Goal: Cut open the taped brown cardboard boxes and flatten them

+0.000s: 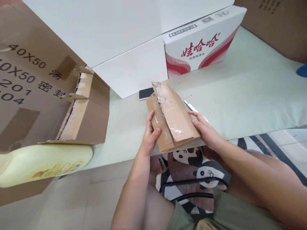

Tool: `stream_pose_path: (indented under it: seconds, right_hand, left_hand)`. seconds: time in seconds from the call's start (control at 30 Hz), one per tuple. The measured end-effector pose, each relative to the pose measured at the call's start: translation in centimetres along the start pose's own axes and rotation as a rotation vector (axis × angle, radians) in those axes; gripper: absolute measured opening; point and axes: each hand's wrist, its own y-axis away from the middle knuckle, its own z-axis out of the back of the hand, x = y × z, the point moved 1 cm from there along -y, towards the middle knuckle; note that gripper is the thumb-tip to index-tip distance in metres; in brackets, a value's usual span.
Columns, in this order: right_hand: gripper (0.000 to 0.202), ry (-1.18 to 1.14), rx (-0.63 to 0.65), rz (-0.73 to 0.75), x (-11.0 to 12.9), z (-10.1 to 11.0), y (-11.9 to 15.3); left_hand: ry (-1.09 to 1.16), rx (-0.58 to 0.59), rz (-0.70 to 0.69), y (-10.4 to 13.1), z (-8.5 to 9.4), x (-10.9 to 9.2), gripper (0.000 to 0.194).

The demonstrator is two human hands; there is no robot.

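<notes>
A small brown cardboard box (178, 115) sits tilted at the front edge of the cloth-covered table, its flap seam running lengthwise and strips of clear tape shining on it. On its left side my left hand (151, 135) grips it, thumb on top and fingers along the side. My right hand (203, 129) holds the opposite side near the front corner, its fingers partly hidden. Just beyond that hand lies a white pen-like tool (190, 107), partly covered by my fingers. Behind the box a phone (145, 93) with a dark screen is partly hidden.
Two folded cardboard boxes (92, 118) stand at left, beside a large printed carton (26, 86). A pale yellow bottle (48, 163) lies at lower left. A white and red drink carton (199, 48) and white panels (134, 67) stand behind. A black metal bar (194, 182) is below.
</notes>
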Motion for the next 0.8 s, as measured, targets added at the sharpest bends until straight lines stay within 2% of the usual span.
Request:
stream_pose_path:
  seconds: [0.07,0.13,0.23,0.33,0.43,0.5,0.57,0.67,0.8]
  right_hand:
    - [0.046,-0.056,-0.014,-0.117,0.8,-0.1,0.2]
    - [0.058,-0.105,0.001,-0.194,1.5,-0.4,0.4]
    - [0.069,-0.135,0.069,-0.174,2.0,-0.9,0.7]
    - [0.065,-0.155,0.142,-0.117,2.1,-1.6,1.2]
    - [0.062,-0.164,0.155,-0.091,2.1,-2.0,1.4]
    - [0.062,-0.156,0.166,-0.074,2.1,-2.0,1.3]
    - [0.064,-0.143,0.191,-0.052,1.9,-1.8,1.1]
    - [0.064,-0.114,0.202,-0.026,1.4,-1.4,0.9]
    - [0.061,-0.087,0.237,0.087,0.7,-0.7,1.0]
  left_hand:
    - [-0.031,0.011,-0.011,0.1,0.4,-0.3,0.080]
    - [-0.102,0.006,-0.079,0.3,1.0,-0.7,0.087]
    - [-0.247,-0.019,-0.298,0.6,2.5,-1.1,0.093]
    - [-0.347,-0.025,-0.435,1.0,3.6,-1.2,0.072]
    - [-0.416,-0.035,-0.364,1.0,4.0,-1.3,0.036]
    - [-0.427,-0.049,-0.296,0.8,3.9,-1.5,0.028]
    - [-0.387,-0.089,-0.241,0.6,3.9,-1.7,0.027]
    - [-0.215,-0.149,-0.128,0.4,3.9,-1.7,0.029]
    - [-0.046,-0.116,0.038,0.5,3.6,-1.5,0.052]
